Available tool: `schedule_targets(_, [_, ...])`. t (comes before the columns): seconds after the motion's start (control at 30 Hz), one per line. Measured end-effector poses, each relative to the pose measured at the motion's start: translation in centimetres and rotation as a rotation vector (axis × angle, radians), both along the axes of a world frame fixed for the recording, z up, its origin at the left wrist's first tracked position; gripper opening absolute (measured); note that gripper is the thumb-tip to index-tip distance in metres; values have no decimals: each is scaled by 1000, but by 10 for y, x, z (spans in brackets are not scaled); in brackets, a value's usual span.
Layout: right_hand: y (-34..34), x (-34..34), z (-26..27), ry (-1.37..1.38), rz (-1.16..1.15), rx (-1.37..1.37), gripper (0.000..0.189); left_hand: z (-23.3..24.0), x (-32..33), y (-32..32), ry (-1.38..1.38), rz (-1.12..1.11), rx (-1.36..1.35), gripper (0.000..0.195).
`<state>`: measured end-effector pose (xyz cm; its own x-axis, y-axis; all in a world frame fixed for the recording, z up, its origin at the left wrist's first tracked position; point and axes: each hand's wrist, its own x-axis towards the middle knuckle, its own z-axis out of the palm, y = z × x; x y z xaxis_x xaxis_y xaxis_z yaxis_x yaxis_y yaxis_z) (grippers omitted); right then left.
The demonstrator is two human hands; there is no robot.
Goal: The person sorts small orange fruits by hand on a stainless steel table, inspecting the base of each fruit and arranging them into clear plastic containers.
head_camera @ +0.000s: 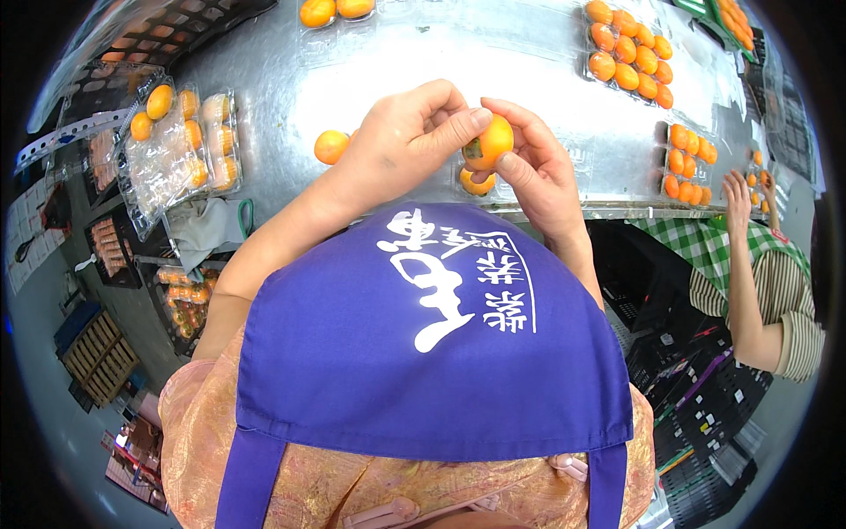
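Between my left hand (416, 132) and my right hand (538, 159) an orange persimmon (489, 142) is held by the fingertips and thumbs, its dark calyx side turned to the left. Just below the hands, near the table's front edge, another persimmon (477, 183) rests in a clear plastic clamshell tray, partly hidden by my fingers. A loose persimmon (331, 147) lies on the metal table (277, 106), left of my left wrist; a second one beside it is mostly covered by that wrist.
Clear plastic packs (168, 165) with persimmons are stacked at the left, by a black crate (198, 26). Filled trays stand at the back right (624, 53) and right (689, 165). Two persimmons (318, 12) sit at the far edge. A co-worker's arm (743, 291) reaches over the table's right end.
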<state>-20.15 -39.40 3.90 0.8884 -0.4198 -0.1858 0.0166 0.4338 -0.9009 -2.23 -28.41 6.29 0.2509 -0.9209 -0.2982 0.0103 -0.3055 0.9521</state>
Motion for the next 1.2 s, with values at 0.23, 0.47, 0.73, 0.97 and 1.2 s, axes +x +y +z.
schedule_targets(0.23, [3,4,1,50,-81,39,47,-1,-5,-2,-244,5,-326,28])
schedule_targets(0.47, [0,3,0,12,-35,154,44,-8,-4,-2,-197,-19,-390,27])
schedule_targets(0.73, [-3,2,-6,21,0,237,45,-11,-1,-2,-209,-15,-345,21])
schedule_targets(0.97, [1,6,-7,60,-61,240,45,-18,-3,-5,35,76,-187,19])
schedule_targets(1.2, [-3,9,-3,170,-66,38,44,-23,7,-7,318,43,8,22])
